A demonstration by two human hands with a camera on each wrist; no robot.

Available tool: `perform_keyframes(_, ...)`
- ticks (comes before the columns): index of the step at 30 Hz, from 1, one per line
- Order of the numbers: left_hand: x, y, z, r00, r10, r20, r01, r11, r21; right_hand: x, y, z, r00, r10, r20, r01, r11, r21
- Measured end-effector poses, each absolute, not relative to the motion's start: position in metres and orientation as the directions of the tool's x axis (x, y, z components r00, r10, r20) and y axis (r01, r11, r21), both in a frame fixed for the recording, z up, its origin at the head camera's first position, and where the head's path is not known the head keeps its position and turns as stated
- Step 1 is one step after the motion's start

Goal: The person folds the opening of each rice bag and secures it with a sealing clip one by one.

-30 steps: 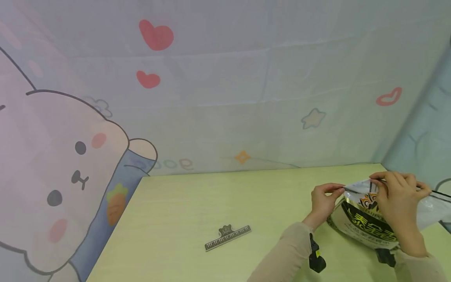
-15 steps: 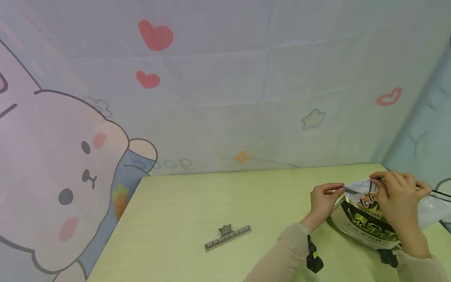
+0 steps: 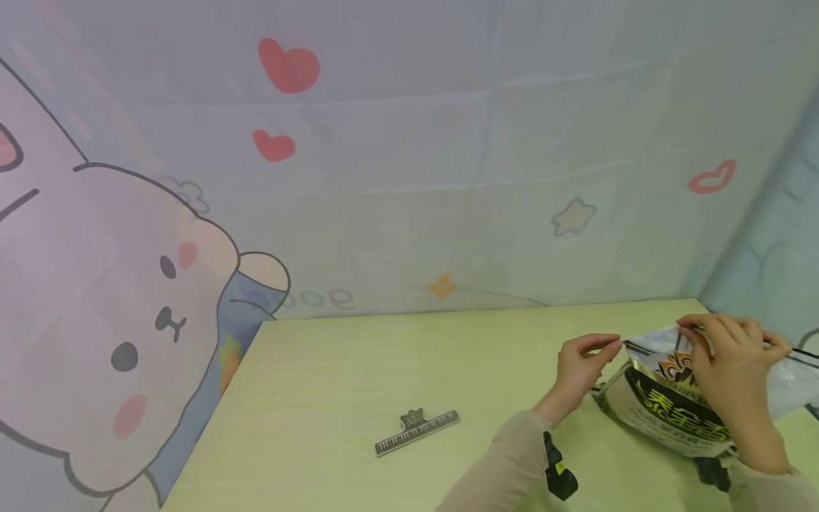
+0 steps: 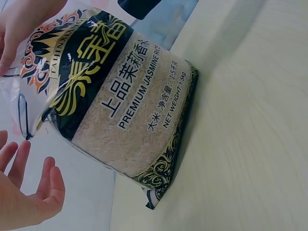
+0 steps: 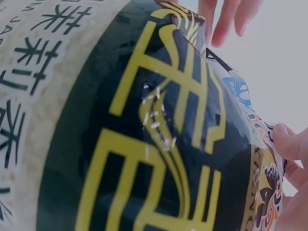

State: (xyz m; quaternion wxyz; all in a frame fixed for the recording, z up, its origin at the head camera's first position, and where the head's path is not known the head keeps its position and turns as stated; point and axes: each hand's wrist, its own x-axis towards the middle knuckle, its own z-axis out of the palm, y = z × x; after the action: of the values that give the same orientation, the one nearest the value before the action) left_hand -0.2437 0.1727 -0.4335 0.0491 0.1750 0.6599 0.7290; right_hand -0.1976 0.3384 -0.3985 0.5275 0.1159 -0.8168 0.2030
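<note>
A clear-windowed bag of jasmine rice (image 4: 134, 101) with a black and gold band sits tilted at the right of the table, its loose plastic top raised. My right hand (image 3: 736, 377) pinches the top edge of that bag between thumb and fingers. By the top's left corner is my left hand (image 3: 579, 370). In the left wrist view the left hand (image 4: 29, 197) has its fingers spread, just apart from the plastic. In the right wrist view the printed rice bag (image 5: 130, 120) fills most of the picture, and the right hand's thumb (image 5: 288, 142) lies against its top.
A piano-key patterned clip (image 3: 417, 431) lies on the pale yellow table (image 3: 320, 398), left of the bag. Behind the table hangs a cloth (image 3: 409, 142) printed with hearts and a cartoon rabbit. The bag's top reaches over the table's right edge.
The left hand has come off the bag's top left corner and moved slightly left. The right hand keeps its pinch on the top edge. The view has shifted a little.
</note>
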Motion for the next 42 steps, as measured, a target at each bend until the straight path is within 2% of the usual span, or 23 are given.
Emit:
perform_keyframes(8, -0.242, 0.164, -0.432, -0.92, 0.334, 0.207, 0.17, -0.137, 0.976, -0.198, 0.339, -0.4, -0.414, 0.023, 0.91, -0.397, 0.895, -0.204)
perform_keyframes(15, -0.235, 0.154, -0.432, -0.916, 0.349, 0.197, 0.198, -0.035, 0.98, -0.198, 0.34, -0.4, -0.424, 0.02, 0.906, -0.399, 0.893, -0.207)
perform_keyframes(20, -0.232, 0.144, -0.433, -0.887, 0.39, 0.247, 0.291, 0.057, 0.955, -0.197, 0.34, -0.399, -0.429, 0.017, 0.903, -0.399, 0.893, -0.207)
perform_keyframes(31, -0.227, 0.121, -0.436, -0.776, 0.521, 0.355, 0.514, 0.195, 0.836, -0.195, 0.339, -0.399, -0.452, 0.028, 0.891, -0.393, 0.891, -0.228)
perform_keyframes(42, -0.219, 0.1, -0.435, -0.763, 0.536, 0.362, 0.589, 0.346, 0.73, -0.197, 0.342, -0.401, -0.439, 0.002, 0.898, -0.406, 0.892, -0.2)
